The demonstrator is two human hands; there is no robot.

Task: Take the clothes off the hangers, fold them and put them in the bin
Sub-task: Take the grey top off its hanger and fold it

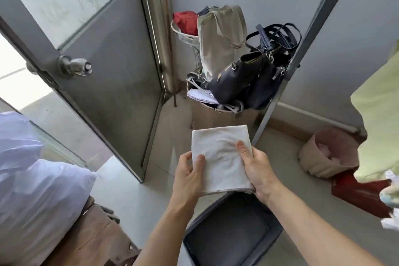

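At the lower centre of the frame, both hands are holding a folded white garment (221, 158) just above the open dark grey bin (232, 230) on the floor. The left hand (189, 176) is pinching its left edge, thumb on top; the right hand (258, 170) is gripping its right edge, fingers curled underneath.

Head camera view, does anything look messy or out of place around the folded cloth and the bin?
The folded white cloth looks neat, held by the left hand and right hand above the dark bin. The oddity is behind it: dark handbags heaped crookedly in a container, straps tangled, papers poking out.
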